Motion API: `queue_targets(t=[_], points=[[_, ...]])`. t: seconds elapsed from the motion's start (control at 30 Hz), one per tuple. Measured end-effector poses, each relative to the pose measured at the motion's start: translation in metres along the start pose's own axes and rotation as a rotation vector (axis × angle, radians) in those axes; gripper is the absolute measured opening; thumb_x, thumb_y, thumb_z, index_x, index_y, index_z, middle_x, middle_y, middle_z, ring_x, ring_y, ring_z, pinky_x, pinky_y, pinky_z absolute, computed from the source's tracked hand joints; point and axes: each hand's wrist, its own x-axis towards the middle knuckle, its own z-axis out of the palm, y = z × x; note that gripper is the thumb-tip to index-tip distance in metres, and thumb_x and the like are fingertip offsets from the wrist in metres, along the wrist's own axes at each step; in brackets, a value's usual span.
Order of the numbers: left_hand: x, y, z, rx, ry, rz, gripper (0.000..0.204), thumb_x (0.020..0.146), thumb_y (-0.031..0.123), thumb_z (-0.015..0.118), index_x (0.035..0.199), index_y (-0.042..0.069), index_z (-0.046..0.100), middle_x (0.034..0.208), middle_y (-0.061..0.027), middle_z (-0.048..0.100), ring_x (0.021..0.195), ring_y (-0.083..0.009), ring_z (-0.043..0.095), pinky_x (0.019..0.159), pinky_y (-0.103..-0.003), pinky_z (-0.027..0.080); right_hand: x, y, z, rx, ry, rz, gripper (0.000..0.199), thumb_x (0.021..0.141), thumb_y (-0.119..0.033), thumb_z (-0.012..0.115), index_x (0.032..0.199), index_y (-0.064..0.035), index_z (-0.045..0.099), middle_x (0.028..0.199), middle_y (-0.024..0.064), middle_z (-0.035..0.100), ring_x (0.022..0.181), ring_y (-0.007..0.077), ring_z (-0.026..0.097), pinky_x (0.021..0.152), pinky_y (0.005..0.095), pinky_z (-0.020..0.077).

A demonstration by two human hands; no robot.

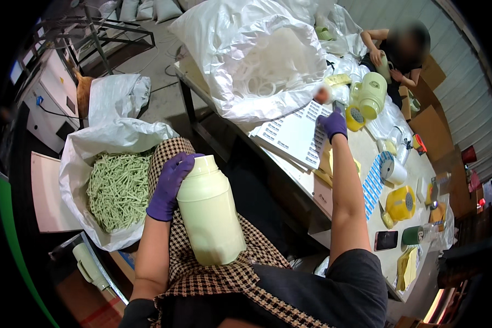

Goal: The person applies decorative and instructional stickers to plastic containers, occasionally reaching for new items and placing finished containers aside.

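Observation:
A pale green vacuum flask body point(209, 213) lies tilted in my lap, its narrow neck pointing away from me. My left hand point(172, 185), in a purple glove, is closed round the neck and shoulder of the flask. My right hand point(333, 124), also gloved in purple, reaches out over the table at the edge of a stack of printed label sheets point(291, 136). Its fingers are bent around a small greyish thing that I cannot make out. Just beyond stand a yellow tape roll point(355, 118) and another pale green flask with a handle point(372, 95).
A white sack of clear rings point(218, 60) fills the table's far left. Left of me stands a sack of thin green strips point(120, 186). A phone point(386, 240), a yellow tape roll point(400, 203) and a green jar point(413, 235) lie on the right. Another person point(407, 54) holds a flask.

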Motion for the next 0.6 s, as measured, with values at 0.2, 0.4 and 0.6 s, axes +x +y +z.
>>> queue_targets(t=[0.2,0.4,0.6], points=[[0.012,-0.026,-0.015,0.272,-0.018,0.214,0.026,0.105,0.02,0.054,0.094,0.0,0.065,0.087,-0.0055,0.058,0.083,-0.0153,0.057,0.076,-0.029,0.046,-0.043,0.01,-0.034,0.014,0.35,-0.409,0.038,0.082,-0.013,0.067,0.119,-0.0045,0.066,0.103,0.02,0.068,0.094,0.0393,0.067,0.082,0.0474,0.0537],[0.014,-0.038,-0.019,0.411,0.001,0.386,0.02,0.101,0.016,0.052,0.096,0.0,0.063,0.091,-0.0132,0.061,0.087,-0.03,0.06,0.08,-0.038,0.049,-0.165,-0.028,-0.05,0.032,-0.007,-0.739,0.037,0.087,-0.025,0.076,0.125,-0.0255,0.072,0.1,0.0068,0.067,0.084,0.0276,0.07,0.067,0.0391,0.0551],[0.014,-0.032,-0.019,0.538,-0.074,0.383,0.021,0.1,0.014,0.052,0.106,0.0,0.066,0.093,-0.015,0.062,0.088,-0.0326,0.061,0.081,-0.039,0.049,-0.16,-0.023,-0.048,-0.046,-0.035,-0.904,0.023,0.089,-0.032,0.075,0.11,-0.0227,0.076,0.09,0.0034,0.066,0.071,0.0259,0.069,0.061,0.0377,0.0557]])
